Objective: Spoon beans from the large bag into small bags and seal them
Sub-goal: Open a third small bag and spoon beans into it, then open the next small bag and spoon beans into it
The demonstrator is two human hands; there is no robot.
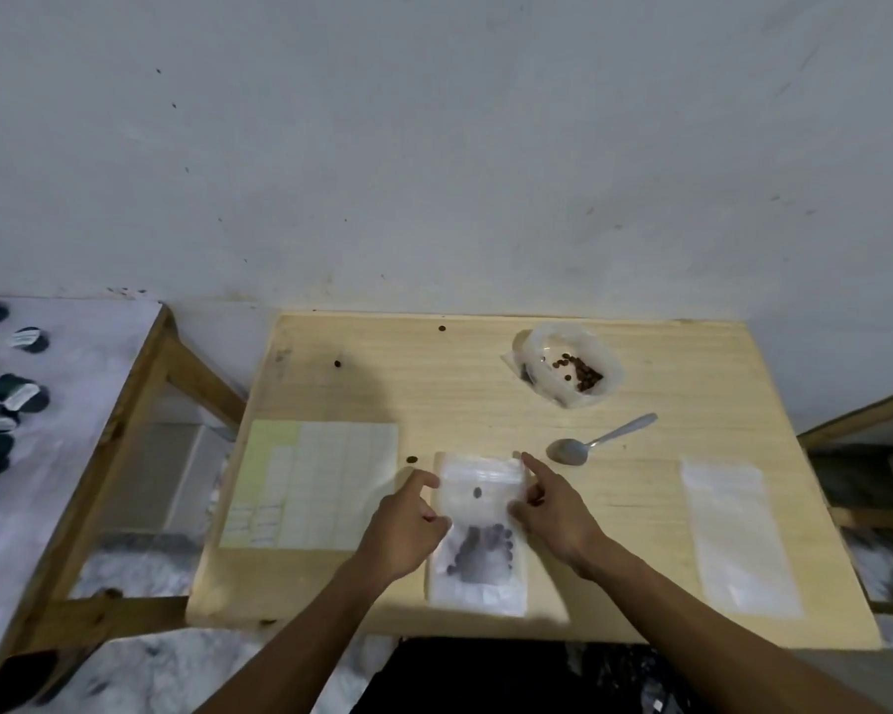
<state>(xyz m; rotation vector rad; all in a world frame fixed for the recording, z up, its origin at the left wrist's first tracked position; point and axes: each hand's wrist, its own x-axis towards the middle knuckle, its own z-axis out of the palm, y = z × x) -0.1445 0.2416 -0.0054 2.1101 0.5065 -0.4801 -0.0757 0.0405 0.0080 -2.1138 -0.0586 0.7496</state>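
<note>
- The small bag (478, 533) lies flat on the wooden table (434, 394) between my two hands, its sealing strip at the far end and a dark clump of beans (483, 551) gathered in the end nearer me; one bean sits alone higher up inside it.
- My left hand (408, 528) rests on the bag's left edge, forefinger stretched toward the strip, the other fingers curled against the plastic.
- My right hand (550, 512) is on the bag's right edge, forefinger touching the strip's right corner, thumb pressing the side; neither hand is clenched shut.
- Just beyond my right hand lies the spoon (596, 440), bowl nearest me, untouched.
- Farther past it stands the large bag (568, 365), mouth open, few beans left inside.
- Well to the right of my right hand lies an empty bag (733, 533), flat.
- Left of my left hand lies a sheet of labels (310, 484).
- A few loose beans (412, 460) lie beyond my left hand.
</note>
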